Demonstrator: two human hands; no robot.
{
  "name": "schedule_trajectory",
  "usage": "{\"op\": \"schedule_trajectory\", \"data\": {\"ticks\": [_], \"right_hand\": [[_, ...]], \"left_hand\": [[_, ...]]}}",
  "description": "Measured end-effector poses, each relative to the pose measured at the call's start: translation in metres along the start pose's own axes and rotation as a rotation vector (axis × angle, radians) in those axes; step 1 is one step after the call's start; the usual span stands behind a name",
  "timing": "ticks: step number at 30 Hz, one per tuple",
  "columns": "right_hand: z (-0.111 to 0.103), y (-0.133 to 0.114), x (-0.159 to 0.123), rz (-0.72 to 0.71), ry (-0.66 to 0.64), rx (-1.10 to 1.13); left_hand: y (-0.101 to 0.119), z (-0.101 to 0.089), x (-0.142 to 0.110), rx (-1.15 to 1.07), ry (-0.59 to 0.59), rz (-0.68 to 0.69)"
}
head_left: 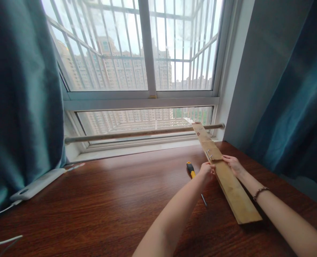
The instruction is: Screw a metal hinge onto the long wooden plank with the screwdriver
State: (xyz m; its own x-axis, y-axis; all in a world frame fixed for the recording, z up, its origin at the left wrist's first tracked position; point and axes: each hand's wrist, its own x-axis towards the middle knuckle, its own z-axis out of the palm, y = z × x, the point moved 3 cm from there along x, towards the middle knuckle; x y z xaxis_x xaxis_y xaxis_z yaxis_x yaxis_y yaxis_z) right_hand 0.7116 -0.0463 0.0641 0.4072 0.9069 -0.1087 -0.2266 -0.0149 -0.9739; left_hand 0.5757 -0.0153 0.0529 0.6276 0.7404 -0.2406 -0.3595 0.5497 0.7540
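Note:
A long strip of brown cardboard (235,192) slants across the right of the table, its far end reaching the bar by the window. My left hand (207,170) grips its left edge around the middle, fingers closed. On the opposite edge, my right hand (232,165) pinches the cardboard near a crosswise seam. Just beyond my fingers, several small metal screws (209,155) rest on the strip. To the left of my left hand lies a screwdriver (190,169) with a black and yellow handle; my forearm hides part of its shaft.
A white power strip (39,184) lies at the left by a dark curtain (21,85), with a white cable (4,241) near the front. A metal bar (137,134) crosses in front of the window. The brown wooden table (115,200) fills the foreground.

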Motion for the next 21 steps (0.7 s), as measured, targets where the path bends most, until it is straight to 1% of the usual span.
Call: {"op": "schedule_trajectory", "data": {"ticks": [5,8,11,13,15,16,17,18,19,20,21], "right_hand": [[-0.005,-0.004,0.008,0.004,-0.003,-0.060],[-0.006,-0.006,0.011,0.000,-0.007,-0.099],[-0.007,-0.008,0.014,-0.019,0.014,-0.154],[-0.011,-0.013,0.016,-0.049,0.060,-0.197],[-0.015,-0.022,0.016,-0.112,0.156,-0.241],[-0.016,-0.028,0.014,-0.156,0.218,-0.261],[-0.016,-0.033,0.009,-0.203,0.282,-0.270],[-0.014,-0.038,0.001,-0.269,0.347,-0.290],[-0.008,-0.043,-0.009,-0.357,0.407,-0.336],[0.001,-0.046,-0.022,-0.446,0.445,-0.403],[0.014,-0.047,-0.037,-0.572,0.474,-0.540]], "left_hand": [[0.004,0.003,0.001,0.052,-0.015,0.000],[0.003,0.001,-0.003,0.075,-0.016,0.017],[0.005,-0.007,-0.016,0.196,-0.009,0.110],[0.014,-0.014,-0.035,0.359,-0.004,0.222],[0.030,-0.024,-0.069,0.512,-0.031,0.325],[0.040,-0.030,-0.093,0.587,-0.081,0.380],[0.049,-0.039,-0.122,0.656,-0.134,0.444],[0.057,-0.053,-0.157,0.729,-0.157,0.515],[0.063,-0.071,-0.196,0.838,-0.152,0.593],[0.065,-0.095,-0.239,0.942,-0.077,0.728],[0.063,-0.123,-0.284,1.026,-0.012,0.859]]}}
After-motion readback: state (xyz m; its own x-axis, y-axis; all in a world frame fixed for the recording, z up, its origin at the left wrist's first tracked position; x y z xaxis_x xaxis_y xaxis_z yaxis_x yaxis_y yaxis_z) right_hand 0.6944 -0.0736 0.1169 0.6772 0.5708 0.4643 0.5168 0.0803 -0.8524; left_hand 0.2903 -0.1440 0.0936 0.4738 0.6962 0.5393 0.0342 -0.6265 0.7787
